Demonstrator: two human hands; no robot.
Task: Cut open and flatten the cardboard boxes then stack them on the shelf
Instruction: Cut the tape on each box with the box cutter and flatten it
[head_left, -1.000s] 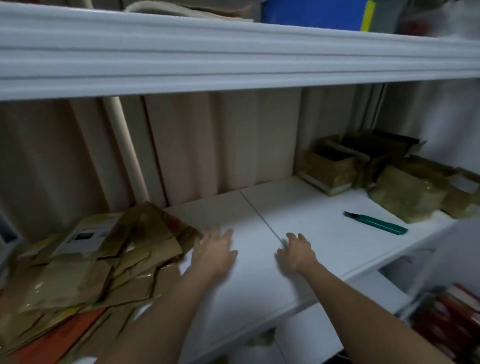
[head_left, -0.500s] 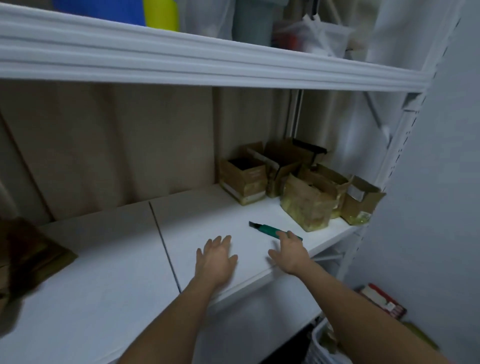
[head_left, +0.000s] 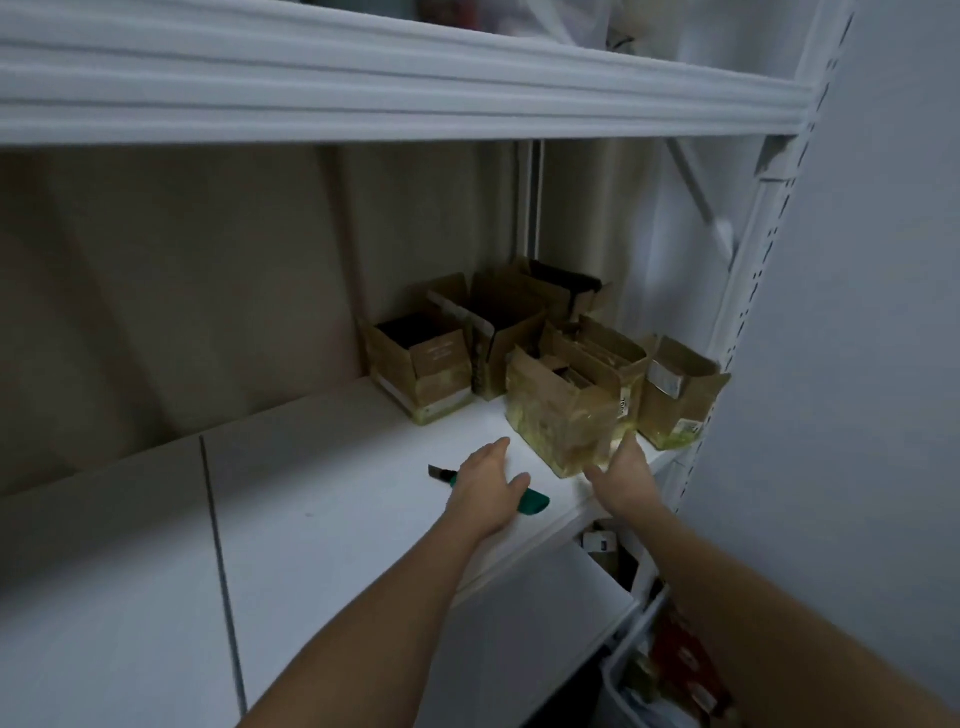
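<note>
Both hands have travelled right along the shelf (head_left: 322, 499) since the earlier frames: the flattened cardboard pile at the left end has gone out of view, and the upright boxes now sit just beyond the fingertips.

At the left, the white shelf shows as two boards meeting at one dark seam. One cutter (head_left: 532, 501) with a green handle lies near the shelf's front edge, blade end pointing left. The left hand (head_left: 485, 491) reaches over its middle, so only the blade tip and the butt of the handle show; the fingers are straight and the grip is released, holding nothing. Whether the palm touches the cutter cannot be told.

The right hand (head_left: 623, 480) is stretched towards the nearest box (head_left: 563, 415), the taped, glossy one standing at the shelf's front right. Its fingers are straight, the index tip at the box's lower right corner; this grip is released too, and contact is not clear.

About five cardboard boxes stand clustered in the shelf's back right corner: one open box (head_left: 431, 369) on the left, one or two open-flapped ones behind, the taped one in front, and one small box (head_left: 675, 395) at the far right edge beside the upright.

One upper shelf (head_left: 363, 83) spans the top.
</note>
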